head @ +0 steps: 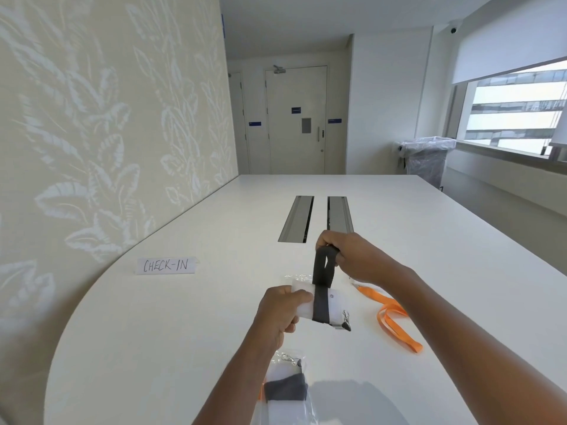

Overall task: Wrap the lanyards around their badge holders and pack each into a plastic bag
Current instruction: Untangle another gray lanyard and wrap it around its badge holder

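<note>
Fingers of my left hand [280, 314] pinch the left end of the badge holder [328, 305], a flat, pale, translucent sleeve held above the table [184, 332] with its long axis running left to right. My right hand [343, 256], farther away and slightly right, grips the free loop of the dark grey lanyard [320, 289], a flat woven strap rising taut from the holder. The strap crosses the holder's short axis, so I judge the next turn must pass over and under at right angles to the long axis. A metal clip [346, 320] hangs at the holder's right end. An orange lanyard [395, 320] lies on the table to the right; a bagged holder [285, 391] lies nearest me.
</note>
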A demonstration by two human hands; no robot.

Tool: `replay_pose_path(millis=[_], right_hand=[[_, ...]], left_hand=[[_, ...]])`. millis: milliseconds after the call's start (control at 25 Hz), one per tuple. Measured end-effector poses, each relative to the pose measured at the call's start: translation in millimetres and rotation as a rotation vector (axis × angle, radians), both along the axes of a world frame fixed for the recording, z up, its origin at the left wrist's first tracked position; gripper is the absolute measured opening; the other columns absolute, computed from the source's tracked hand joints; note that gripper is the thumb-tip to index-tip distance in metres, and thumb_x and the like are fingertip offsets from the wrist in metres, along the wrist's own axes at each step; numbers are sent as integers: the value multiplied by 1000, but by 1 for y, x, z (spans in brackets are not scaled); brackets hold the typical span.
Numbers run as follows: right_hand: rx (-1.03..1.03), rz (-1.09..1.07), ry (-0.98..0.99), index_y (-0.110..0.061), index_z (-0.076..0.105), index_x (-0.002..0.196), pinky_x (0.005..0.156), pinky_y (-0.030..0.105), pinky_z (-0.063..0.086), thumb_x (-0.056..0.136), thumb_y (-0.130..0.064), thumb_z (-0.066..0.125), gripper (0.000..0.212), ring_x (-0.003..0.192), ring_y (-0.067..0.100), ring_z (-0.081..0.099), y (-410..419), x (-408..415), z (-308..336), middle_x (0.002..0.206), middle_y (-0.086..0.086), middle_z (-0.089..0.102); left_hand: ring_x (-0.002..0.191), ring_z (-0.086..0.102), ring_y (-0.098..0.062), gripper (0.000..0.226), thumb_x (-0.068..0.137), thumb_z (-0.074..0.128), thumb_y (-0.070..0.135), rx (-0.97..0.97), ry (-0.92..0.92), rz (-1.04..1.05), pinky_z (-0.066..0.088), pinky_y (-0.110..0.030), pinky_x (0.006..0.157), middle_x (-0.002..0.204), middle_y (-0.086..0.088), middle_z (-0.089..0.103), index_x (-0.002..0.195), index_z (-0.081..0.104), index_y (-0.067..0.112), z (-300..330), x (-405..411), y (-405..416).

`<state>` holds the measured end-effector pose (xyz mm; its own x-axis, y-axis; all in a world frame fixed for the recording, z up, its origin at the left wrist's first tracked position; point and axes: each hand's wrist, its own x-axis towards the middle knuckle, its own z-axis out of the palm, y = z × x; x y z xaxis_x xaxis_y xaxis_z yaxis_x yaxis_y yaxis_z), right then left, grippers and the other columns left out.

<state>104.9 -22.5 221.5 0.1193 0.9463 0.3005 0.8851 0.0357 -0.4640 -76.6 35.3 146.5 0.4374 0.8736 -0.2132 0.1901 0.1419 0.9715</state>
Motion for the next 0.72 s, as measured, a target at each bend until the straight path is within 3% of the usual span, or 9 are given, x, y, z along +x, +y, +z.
replay_pose_path(millis=[120, 320, 480, 560, 720], right_hand=[[47, 124, 77, -31, 65, 98, 57, 18, 46, 77, 10, 33, 57, 59, 2, 56, -11, -16, 0, 80, -18, 67], [177, 209, 195, -19, 74, 102, 64, 19, 51, 76, 20, 38, 60, 66, 9, 62, -26, -34, -34, 90, -2, 65], [365, 150, 66, -15, 75, 112, 75, 17, 51, 78, 20, 48, 55, 84, 5, 63, -32, -48, -62, 97, -4, 65], [367, 133, -25, -19, 71, 121, 79, 17, 50, 82, 13, 53, 54, 94, 7, 62, -35, -52, -70, 106, -6, 65], [336, 104, -124, -24, 67, 129, 95, 22, 49, 92, -28, 63, 38, 117, 7, 58, -42, -53, -85, 132, -11, 63]], left_hand=[[44, 47, -14, 9, 85, 73, 17, 38, -80, 86, 39, -21, 42, 61, -4, 56, 84, 68, 9, 2, 1, 8], [47, 51, -15, 9, 87, 73, 17, 63, -270, 191, 44, -25, 44, 57, -4, 60, 82, 74, 10, 12, -2, 21], [46, 53, -15, 9, 87, 74, 16, 36, -347, 215, 47, -25, 45, 57, -4, 62, 79, 75, 12, 11, -1, 19], [46, 54, -15, 8, 87, 75, 16, 0, -378, 242, 48, -25, 45, 57, -4, 63, 81, 74, 12, 9, -3, 19], [45, 56, -14, 7, 88, 75, 16, -46, -428, 283, 48, -23, 44, 56, -2, 64, 83, 72, 11, 11, -9, 20]])
